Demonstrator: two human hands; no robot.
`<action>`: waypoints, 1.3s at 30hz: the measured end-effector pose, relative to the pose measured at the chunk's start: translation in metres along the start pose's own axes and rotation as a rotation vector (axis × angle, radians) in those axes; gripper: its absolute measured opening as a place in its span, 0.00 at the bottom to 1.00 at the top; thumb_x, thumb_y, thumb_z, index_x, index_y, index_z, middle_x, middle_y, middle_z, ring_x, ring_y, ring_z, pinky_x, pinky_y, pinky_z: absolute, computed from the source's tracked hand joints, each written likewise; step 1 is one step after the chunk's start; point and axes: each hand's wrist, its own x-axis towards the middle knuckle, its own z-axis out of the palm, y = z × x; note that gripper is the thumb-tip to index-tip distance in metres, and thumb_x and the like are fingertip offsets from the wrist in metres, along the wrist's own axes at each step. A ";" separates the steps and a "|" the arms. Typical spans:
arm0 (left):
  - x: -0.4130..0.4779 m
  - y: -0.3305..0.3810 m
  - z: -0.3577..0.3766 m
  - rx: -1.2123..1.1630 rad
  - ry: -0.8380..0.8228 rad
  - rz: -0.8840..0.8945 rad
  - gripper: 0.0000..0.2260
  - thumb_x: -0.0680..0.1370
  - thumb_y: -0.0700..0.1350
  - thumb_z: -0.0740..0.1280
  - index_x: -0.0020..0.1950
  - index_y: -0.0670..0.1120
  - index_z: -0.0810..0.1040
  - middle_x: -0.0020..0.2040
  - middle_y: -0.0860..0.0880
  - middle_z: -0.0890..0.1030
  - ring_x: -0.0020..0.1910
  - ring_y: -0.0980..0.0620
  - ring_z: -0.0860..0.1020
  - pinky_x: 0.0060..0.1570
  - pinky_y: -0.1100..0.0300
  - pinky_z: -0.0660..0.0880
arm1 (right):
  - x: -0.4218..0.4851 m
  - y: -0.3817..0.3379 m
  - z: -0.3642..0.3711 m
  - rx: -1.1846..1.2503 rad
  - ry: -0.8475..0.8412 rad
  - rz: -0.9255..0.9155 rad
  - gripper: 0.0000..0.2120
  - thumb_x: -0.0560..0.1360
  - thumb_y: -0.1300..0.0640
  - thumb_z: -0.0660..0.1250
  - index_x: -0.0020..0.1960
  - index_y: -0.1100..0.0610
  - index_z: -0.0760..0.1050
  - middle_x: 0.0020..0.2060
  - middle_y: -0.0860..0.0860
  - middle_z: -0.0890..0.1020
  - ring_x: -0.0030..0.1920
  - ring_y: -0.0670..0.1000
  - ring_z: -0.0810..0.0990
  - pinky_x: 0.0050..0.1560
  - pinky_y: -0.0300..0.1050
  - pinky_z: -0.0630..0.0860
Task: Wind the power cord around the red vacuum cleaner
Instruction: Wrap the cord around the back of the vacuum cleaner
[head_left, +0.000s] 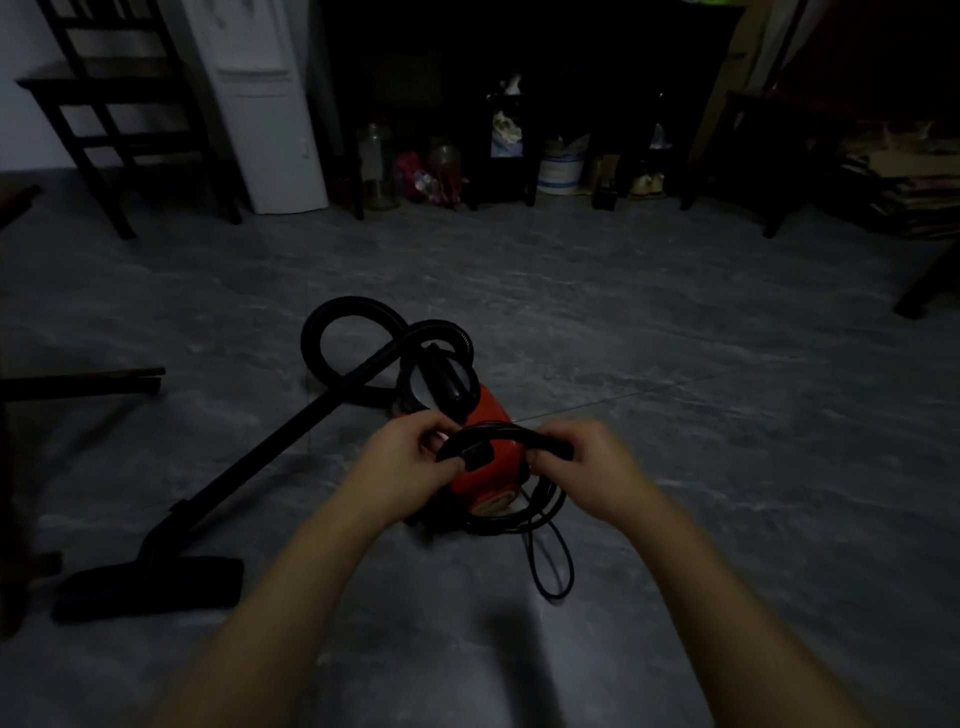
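A small red vacuum cleaner (491, 470) sits on the grey floor in front of me. Its black power cord (511, 434) arches in a bundle over the red body, and more loops (550, 566) hang down to the floor at its right. My left hand (402, 457) grips the left end of the bundle, near a black plug-like piece (480, 457). My right hand (587, 462) grips the right end of the bundle. The cleaner's near side is partly hidden by both hands.
The black hose (343, 332) curls behind the cleaner, and its wand (270, 441) runs down-left to the floor nozzle (150, 587). A dark chair (119, 119), a white appliance (265, 104) and a dark cabinet with clutter (509, 145) stand at the back.
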 end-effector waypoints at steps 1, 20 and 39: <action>-0.001 0.001 0.002 0.028 0.007 0.024 0.09 0.71 0.43 0.75 0.48 0.53 0.82 0.37 0.53 0.81 0.31 0.61 0.78 0.31 0.68 0.74 | 0.000 0.000 0.000 0.003 -0.012 -0.007 0.15 0.76 0.59 0.69 0.37 0.41 0.78 0.29 0.36 0.81 0.31 0.35 0.78 0.31 0.28 0.70; 0.005 0.004 0.007 -0.172 0.174 0.008 0.12 0.73 0.37 0.74 0.46 0.55 0.84 0.42 0.53 0.85 0.39 0.61 0.83 0.43 0.70 0.76 | 0.006 0.018 0.006 0.127 -0.135 0.081 0.08 0.77 0.57 0.68 0.53 0.46 0.81 0.46 0.43 0.86 0.47 0.35 0.83 0.48 0.31 0.77; -0.003 0.010 0.010 -0.056 0.047 0.074 0.11 0.71 0.41 0.74 0.48 0.56 0.80 0.40 0.54 0.84 0.39 0.58 0.82 0.41 0.65 0.76 | 0.002 -0.010 -0.015 0.196 -0.005 -0.064 0.09 0.79 0.60 0.66 0.52 0.49 0.83 0.40 0.41 0.86 0.44 0.39 0.84 0.44 0.32 0.77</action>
